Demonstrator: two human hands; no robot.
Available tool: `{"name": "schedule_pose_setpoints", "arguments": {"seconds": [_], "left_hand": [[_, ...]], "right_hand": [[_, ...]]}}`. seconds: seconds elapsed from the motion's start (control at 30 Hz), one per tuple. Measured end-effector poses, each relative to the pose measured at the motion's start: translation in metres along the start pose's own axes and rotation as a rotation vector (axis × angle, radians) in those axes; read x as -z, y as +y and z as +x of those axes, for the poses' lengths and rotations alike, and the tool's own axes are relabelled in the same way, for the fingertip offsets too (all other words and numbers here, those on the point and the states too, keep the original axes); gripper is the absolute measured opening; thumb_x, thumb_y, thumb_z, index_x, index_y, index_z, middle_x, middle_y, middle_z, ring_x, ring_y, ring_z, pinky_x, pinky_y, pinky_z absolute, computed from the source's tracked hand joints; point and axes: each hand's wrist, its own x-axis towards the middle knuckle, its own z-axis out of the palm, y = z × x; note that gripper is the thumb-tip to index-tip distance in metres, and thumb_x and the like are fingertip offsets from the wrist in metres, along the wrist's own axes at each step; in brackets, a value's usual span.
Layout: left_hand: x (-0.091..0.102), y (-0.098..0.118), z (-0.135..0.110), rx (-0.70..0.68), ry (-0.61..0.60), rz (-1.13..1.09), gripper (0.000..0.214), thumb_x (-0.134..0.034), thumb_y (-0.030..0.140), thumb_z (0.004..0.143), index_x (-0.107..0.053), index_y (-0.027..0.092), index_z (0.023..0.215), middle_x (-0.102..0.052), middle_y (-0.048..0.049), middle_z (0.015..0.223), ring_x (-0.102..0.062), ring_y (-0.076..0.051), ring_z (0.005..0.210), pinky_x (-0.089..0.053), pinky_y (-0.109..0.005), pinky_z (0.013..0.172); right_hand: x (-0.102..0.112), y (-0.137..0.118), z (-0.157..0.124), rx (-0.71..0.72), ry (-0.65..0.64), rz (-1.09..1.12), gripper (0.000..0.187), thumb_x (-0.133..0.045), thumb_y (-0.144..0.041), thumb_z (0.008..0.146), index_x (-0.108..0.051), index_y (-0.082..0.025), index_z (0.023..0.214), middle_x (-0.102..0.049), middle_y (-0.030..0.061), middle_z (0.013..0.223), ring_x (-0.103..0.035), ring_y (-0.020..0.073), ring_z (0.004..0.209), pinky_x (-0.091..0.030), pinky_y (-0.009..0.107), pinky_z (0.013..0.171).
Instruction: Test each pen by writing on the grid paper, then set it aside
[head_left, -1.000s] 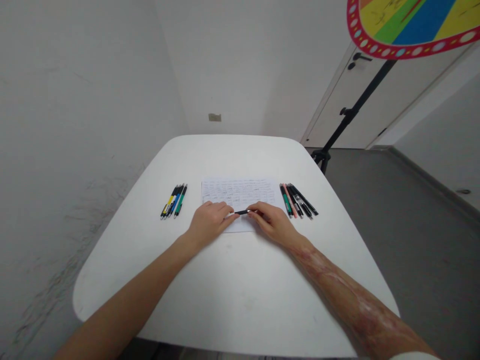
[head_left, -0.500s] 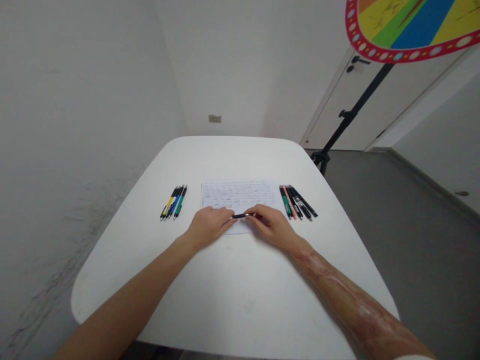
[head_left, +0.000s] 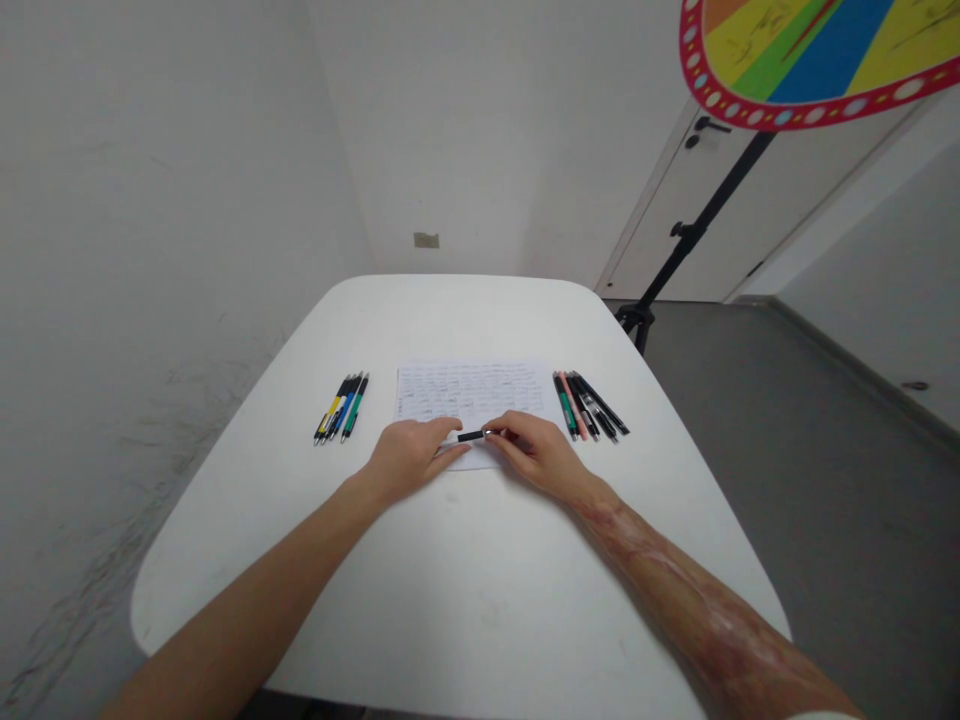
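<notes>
A sheet of paper (head_left: 471, 392) covered in handwriting lies in the middle of a white table (head_left: 450, 580). My right hand (head_left: 536, 455) pinches a black pen (head_left: 471, 436) and holds it level over the paper's near edge, tip pointing left. My left hand (head_left: 409, 458) rests on the paper's near left corner, fingers together, its fingertips touching the pen's tip end. Several pens (head_left: 341, 407) with yellow, blue and green barrels lie in a row left of the paper. Another row of several pens (head_left: 589, 405), green, pink and black, lies to the right of the paper.
A colourful prize wheel (head_left: 810, 55) on a black tripod stand (head_left: 679, 250) stands behind the table at the right. A white door (head_left: 675, 215) is behind it. A white wall runs close along the table's left side. Grey floor lies to the right.
My hands and the pen have shifted slightly left and toward me over the paper's near edge. The camera view has tilted a little; the pen rows have stayed put.
</notes>
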Motion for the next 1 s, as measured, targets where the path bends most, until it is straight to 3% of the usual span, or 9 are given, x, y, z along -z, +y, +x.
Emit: {"name": "schedule_pose_setpoints", "arguments": {"seconds": [0.2, 0.4, 1.0], "left_hand": [[0.001, 0.0, 0.0015, -0.061, -0.043, 0.061, 0.041, -0.041, 0.047, 0.12, -0.072, 0.021, 0.112, -0.075, -0.0012, 0.087, -0.069, -0.016, 0.072, -0.043, -0.028, 0.064], [0.0022, 0.0012, 0.0028, -0.074, -0.04, 0.085, 0.046, -0.037, 0.049, 0.121, -0.072, 0.021, 0.109, -0.075, -0.0015, 0.086, -0.069, -0.017, 0.073, -0.043, -0.03, 0.065], [0.0037, 0.0007, 0.0002, -0.003, -0.052, 0.019, 0.042, -0.041, 0.043, 0.12, -0.074, 0.019, 0.108, -0.08, -0.004, 0.089, -0.073, -0.018, 0.075, -0.05, -0.03, 0.069]], "right_hand": [[0.0023, -0.0046, 0.0008, 0.009, 0.0, 0.01, 0.015, -0.069, -0.037, 0.109, -0.075, -0.024, 0.115, -0.077, 0.0036, 0.094, -0.068, 0.0181, 0.079, -0.052, 0.033, 0.074], [0.0018, -0.0022, 0.003, 0.037, -0.002, -0.017, 0.018, -0.06, -0.034, 0.113, -0.075, -0.025, 0.108, -0.08, 0.0053, 0.099, -0.072, 0.0216, 0.089, -0.054, 0.037, 0.083], [-0.001, -0.0072, -0.0009, 0.025, 0.111, 0.035, 0.009, -0.065, -0.024, 0.105, -0.069, -0.026, 0.113, -0.072, 0.0028, 0.097, -0.066, 0.0165, 0.076, -0.052, 0.029, 0.062]]}}
